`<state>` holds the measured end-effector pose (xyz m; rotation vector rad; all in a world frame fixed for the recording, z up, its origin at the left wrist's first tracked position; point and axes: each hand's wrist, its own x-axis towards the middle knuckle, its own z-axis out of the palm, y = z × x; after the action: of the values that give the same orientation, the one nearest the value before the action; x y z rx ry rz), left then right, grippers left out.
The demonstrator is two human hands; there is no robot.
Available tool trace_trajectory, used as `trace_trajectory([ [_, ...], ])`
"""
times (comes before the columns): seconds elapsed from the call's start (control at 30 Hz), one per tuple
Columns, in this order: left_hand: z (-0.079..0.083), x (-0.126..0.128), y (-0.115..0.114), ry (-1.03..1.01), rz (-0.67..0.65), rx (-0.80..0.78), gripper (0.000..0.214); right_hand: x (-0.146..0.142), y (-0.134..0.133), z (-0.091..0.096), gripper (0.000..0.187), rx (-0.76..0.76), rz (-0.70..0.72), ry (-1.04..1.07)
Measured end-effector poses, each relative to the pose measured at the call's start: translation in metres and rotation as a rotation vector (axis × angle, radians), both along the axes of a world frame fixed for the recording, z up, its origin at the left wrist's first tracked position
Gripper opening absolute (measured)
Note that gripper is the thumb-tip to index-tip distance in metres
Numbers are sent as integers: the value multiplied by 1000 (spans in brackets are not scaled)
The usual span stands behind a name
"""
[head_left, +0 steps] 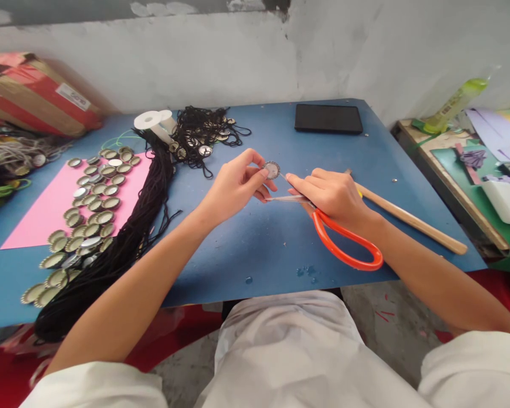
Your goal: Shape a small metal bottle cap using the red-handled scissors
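Pinched between the fingertips of my left hand (238,184) is a metal bottle cap (272,170), its round face turned toward me. My right hand (334,195) is closed around a pair of scissors (323,225) with orange handles, the blades pointing left below the cap. A thin tip shows at the right thumb, close to the cap's edge; whether it is a separate tool I cannot tell. Left of my hands, many bottle caps (91,229) lie open side up on a pink sheet (29,224) and the blue table (238,249). A long bundle of black cord (147,207) lies beside them.
Behind the cord stand a white spool (149,120) and a pile of black strings with caps (199,127). At the back lies a black flat device (328,118). A wooden-handled tool (412,218) rests right; a striped box (38,96) sits far left.
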<state>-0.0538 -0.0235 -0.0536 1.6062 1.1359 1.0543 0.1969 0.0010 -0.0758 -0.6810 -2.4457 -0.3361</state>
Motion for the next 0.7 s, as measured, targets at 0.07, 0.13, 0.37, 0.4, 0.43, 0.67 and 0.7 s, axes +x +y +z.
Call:
trace_trajectory([
  [0.07, 1, 0, 0, -17, -35, -24, 25, 0, 0, -1, 48, -4, -4, 25],
  [0.13, 2, 0, -1, -32, -62, -38, 26, 0, -1, 0, 48, -14, 0, 40],
  [0.37, 2, 3, -3, -39, -53, -22, 21, 0, -4, 1, 49, 34, 34, 46],
  [0.4, 2, 4, -3, -35, -46, -20, 20, 0, -4, 1, 49, 31, 28, 38],
  [0.43, 2, 4, -3, -32, -38, -18, 20, 0, -4, 1, 49, 27, 20, 30],
  [0.67, -1, 7, -5, -5, -17, 20, 21, -1, -5, 1, 48, 31, 19, 24],
  [0.7, -1, 7, -6, 4, -17, 31, 21, -1, -5, 1, 47, 31, 26, 30],
])
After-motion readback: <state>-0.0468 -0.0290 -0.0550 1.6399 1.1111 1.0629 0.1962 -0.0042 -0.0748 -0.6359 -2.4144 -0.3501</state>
